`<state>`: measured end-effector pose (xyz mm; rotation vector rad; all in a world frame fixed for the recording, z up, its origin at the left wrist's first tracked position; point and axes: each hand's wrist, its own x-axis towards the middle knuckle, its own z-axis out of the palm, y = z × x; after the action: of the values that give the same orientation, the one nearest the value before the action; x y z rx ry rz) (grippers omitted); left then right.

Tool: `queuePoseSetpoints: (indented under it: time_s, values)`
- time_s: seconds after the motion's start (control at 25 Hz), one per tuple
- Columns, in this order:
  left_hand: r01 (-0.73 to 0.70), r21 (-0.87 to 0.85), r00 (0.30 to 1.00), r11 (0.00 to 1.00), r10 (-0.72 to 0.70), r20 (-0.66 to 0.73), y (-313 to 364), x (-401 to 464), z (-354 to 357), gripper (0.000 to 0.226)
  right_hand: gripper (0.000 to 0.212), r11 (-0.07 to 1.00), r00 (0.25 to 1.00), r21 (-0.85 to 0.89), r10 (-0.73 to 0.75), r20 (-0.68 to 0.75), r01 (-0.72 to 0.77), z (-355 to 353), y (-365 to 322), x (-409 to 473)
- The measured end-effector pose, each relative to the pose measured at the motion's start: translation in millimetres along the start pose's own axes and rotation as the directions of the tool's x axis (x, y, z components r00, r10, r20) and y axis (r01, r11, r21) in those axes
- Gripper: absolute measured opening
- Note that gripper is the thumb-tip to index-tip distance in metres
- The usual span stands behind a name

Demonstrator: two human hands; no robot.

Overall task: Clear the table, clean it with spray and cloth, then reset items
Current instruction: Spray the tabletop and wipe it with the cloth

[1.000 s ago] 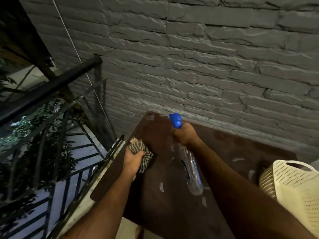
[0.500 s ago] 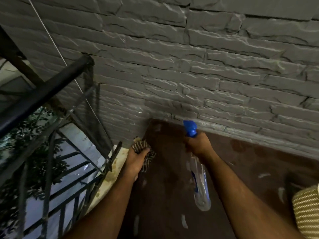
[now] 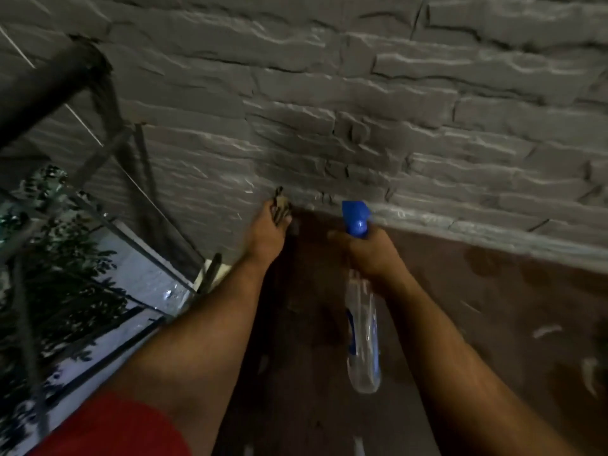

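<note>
Head view, downward (close) over table [image 3: 493,307]

Striped cloth [image 3: 281,205] at table [image 3: 493,307] corner; clear spray bottle [image 3: 362,330] seemingly tilted.

cloth [image 3: 281,205] mostly hidden under left hand [image 3: 265,237]

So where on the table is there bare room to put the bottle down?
Bare top lies right of the right hand, along the wall, and in the strip between the forearms. The far left corner is crowded: the left hand presses the cloth there, beside the bottle.
</note>
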<state>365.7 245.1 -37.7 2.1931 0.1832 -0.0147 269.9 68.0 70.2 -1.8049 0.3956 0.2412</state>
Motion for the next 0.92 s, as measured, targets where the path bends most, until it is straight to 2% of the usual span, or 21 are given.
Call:
queuePoseSetpoints:
  time_s: [0.08,0.2,0.24,0.32,0.4,0.44,0.52,0.6,0.64,0.76,0.8,0.84,0.92]
  values:
    - [-0.091,0.202,0.996,0.975,0.090,0.013,-6,14,12,0.044,0.022,1.000,0.999,-0.010,0.004,0.038,-0.003,-1,0,11]
    - [-0.113,0.422,0.993,0.900,0.115,0.020,-21,28,27,0.051,0.027,0.999,0.995,0.027,0.027,0.091,-0.030,-4,4,12]
    - [-0.119,0.471,0.993,0.874,0.098,0.069,-25,29,35,0.056,0.027,0.998,0.995,0.037,0.039,0.093,-0.043,-4,7,11]
    - [-0.199,0.595,0.966,0.779,0.053,0.254,-33,22,55,0.069,0.027,0.995,0.993,0.056,0.075,0.094,-0.081,-3,16,10]
    - [-0.281,0.655,0.938,0.701,0.055,0.343,-42,17,66,0.071,0.030,0.992,0.991,0.086,0.088,0.104,-0.097,0,24,11]
    - [-0.265,0.643,0.945,0.719,0.061,0.321,-45,20,68,0.069,0.032,0.990,0.991,0.102,0.085,0.105,-0.096,2,29,12]
    - [-0.153,0.593,0.981,0.791,0.049,0.187,-45,37,72,0.064,0.033,0.988,0.990,0.119,0.084,0.117,-0.098,5,34,18]
    - [-0.083,0.613,0.996,0.786,0.045,0.076,-33,50,80,0.060,0.032,0.990,0.990,0.111,0.074,0.116,-0.087,7,35,26]
    - [-0.097,0.632,0.995,0.769,0.072,0.065,-26,50,85,0.058,0.032,0.993,0.992,0.097,0.060,0.109,-0.070,8,36,31]
    - [-0.300,0.586,0.954,0.753,0.225,0.199,-29,11,93,0.058,0.032,0.996,0.993,0.086,0.022,0.113,-0.032,5,31,38]
    - [-0.315,0.586,0.949,0.746,0.242,0.202,-39,-7,88,0.058,0.032,0.995,0.992,0.092,0.022,0.124,-0.033,3,29,37]
    - [-0.272,0.601,0.962,0.752,0.222,0.157,-48,-8,82,0.057,0.031,0.995,0.991,0.097,0.025,0.133,-0.038,2,29,35]
    - [-0.054,0.588,0.998,0.807,0.059,0.012,-52,21,79,0.054,0.028,0.992,0.989,0.113,0.046,0.140,-0.062,1,30,30]
